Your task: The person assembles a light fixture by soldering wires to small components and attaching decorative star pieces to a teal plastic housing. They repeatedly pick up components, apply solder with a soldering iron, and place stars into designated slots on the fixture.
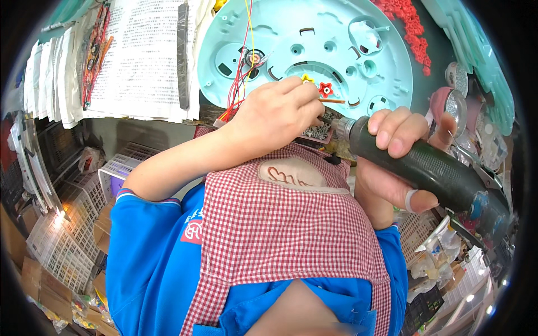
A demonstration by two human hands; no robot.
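Note:
A round mint-green plastic base plate [336,33] lies on the bench in front of me, with red and yellow wires [242,73] running across it and a small yellow gear [306,78] and red gear [325,88] near its lower edge. My left hand [274,115] rests its fingertips on the plate by the yellow gear, pinched around something small I cannot make out. My right hand [392,162] grips a dark green powered screwdriver [426,168], its tip pointing left toward my left hand's fingers.
A tray of small metal screws [319,131] sits under the driver's tip. Red plastic parts [406,25] are piled at the upper right, near metal bowls [457,103]. Printed paper sheets [137,56] lie at the left, white wire baskets [67,235] below them.

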